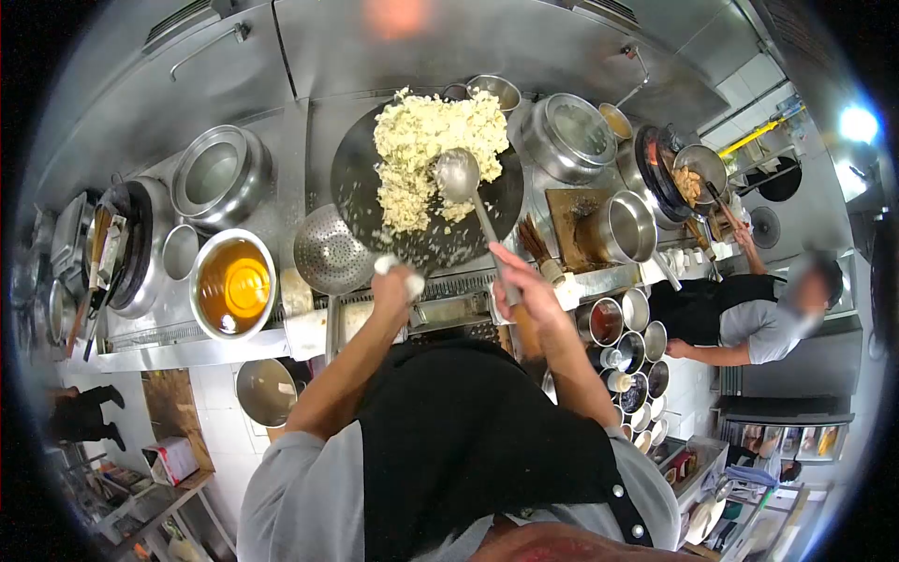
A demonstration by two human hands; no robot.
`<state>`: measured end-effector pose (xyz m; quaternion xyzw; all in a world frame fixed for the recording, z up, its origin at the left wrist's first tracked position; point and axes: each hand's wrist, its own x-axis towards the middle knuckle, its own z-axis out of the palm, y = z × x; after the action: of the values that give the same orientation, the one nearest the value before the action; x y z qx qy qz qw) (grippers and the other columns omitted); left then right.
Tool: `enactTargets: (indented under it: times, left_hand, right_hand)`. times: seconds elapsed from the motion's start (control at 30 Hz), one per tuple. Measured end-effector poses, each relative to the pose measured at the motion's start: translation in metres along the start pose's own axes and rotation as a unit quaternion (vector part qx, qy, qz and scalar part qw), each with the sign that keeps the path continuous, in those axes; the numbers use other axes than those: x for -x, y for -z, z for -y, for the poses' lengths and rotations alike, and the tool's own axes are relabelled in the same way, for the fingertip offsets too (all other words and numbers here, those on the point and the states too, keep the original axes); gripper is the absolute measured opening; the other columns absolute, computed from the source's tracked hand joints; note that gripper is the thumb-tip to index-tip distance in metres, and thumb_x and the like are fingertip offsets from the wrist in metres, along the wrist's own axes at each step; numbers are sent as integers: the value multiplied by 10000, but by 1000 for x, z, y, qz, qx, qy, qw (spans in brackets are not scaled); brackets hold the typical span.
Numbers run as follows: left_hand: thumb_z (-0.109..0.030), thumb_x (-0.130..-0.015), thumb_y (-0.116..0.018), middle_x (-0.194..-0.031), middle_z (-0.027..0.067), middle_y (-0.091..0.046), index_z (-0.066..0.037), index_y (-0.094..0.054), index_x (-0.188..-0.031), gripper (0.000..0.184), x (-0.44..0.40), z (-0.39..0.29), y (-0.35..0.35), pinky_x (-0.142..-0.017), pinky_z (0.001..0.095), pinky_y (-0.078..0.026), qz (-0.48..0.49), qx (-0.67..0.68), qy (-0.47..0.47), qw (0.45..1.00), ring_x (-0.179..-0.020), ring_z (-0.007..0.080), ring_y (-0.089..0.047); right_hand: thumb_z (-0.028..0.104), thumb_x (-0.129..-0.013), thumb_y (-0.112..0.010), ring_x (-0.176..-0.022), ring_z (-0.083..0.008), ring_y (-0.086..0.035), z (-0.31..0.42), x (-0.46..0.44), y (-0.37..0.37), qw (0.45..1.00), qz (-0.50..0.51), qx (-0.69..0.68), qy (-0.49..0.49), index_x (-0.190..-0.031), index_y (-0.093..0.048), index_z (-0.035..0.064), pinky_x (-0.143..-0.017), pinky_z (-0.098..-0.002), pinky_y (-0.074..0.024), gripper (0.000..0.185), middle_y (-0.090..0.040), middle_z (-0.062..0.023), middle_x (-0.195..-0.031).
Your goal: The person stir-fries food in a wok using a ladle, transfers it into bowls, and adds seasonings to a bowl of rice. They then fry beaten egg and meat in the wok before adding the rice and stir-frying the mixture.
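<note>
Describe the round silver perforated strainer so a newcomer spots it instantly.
Find the large round black wok of pale yellow grainy food, upper centre. At its lower left in the view is a round silver metal strainer, handle pointing down the picture. Small holes pepper it, unlike the solid silver metal bowl of amber liquid farther left.
</note>
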<state>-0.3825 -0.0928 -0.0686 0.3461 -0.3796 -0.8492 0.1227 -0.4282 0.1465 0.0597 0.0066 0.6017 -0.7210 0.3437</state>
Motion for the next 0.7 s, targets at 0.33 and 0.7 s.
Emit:
enactTargets:
  times: [0.33, 0.7]
  left_hand:
    - [-257, -948, -642, -881, 95, -676, -45, -609, -1169, 308, -66, -10, 17, -572, 342, -527, 14, -64, 94, 993, -697, 206, -663]
    - [-52, -824, -704, -973, 127, -692, 10, -595, -1254, 448, 102, 5, 185, -619, 324, -539, -80, -53, 32, 995, -727, 211, -664]
  right_hand:
    - [458, -977, -668, -699, -259, -644, 148, -152, 32, 927, -100, 92, 349, -804, -631, 70, -798, -438, -510, 426, -632, -76, -781]
    - [213, -993, -684, -499, -133, -496, 152, -237, -57, 904, -61, 101, 411, -724, -518, 111, -494, -315, -412, 332, -487, -5, -559]
